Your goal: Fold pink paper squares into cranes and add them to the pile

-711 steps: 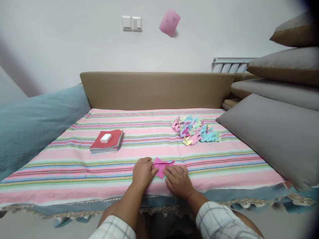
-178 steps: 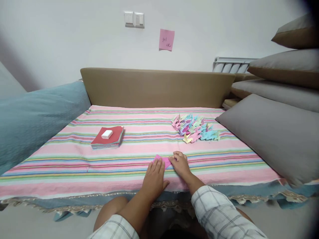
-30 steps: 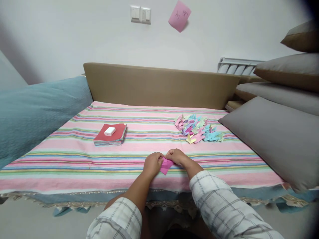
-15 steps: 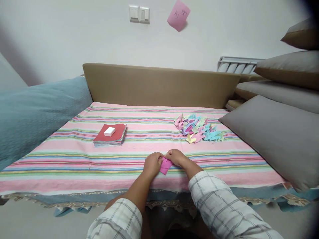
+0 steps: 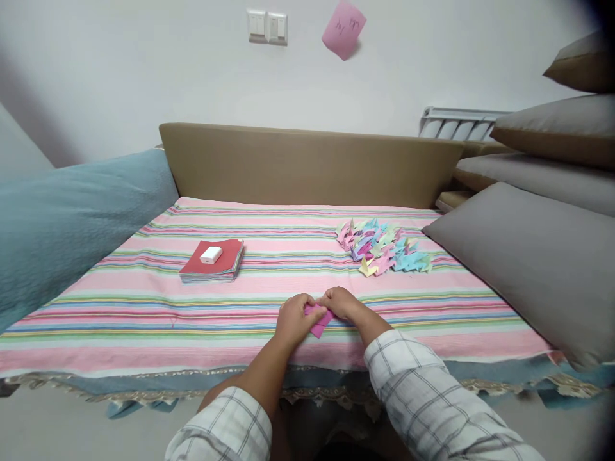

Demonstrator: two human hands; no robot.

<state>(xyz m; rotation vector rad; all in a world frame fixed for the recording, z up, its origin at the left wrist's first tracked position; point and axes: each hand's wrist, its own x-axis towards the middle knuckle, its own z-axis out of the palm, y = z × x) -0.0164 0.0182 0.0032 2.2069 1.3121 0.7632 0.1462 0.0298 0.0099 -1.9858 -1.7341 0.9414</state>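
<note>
A small folded piece of magenta paper (image 5: 318,330) lies low over the striped cloth, close to its front edge. My left hand (image 5: 294,318) grips its left side, the thumb stretched across the top of the paper. On the right upper edge, my right hand (image 5: 339,302) pinches the paper between thumb and fingers. Both sets of fingertips nearly meet and cover the paper's upper part. Beyond my right hand lies a cluster of folded paper cranes (image 5: 384,250) in pink, blue, yellow, green and purple.
To the left, a stack of coloured paper sheets (image 5: 225,259) carries a small white box (image 5: 211,255). The striped cloth (image 5: 144,301) covers the seat. Grey cushions (image 5: 528,256) pile up at right; a blue-covered armrest (image 5: 86,218) stands at left, a brown backrest (image 5: 307,166) behind.
My left thumb has moved rightward across the magenta paper, covering more of it. The right hand stays almost where it was.
</note>
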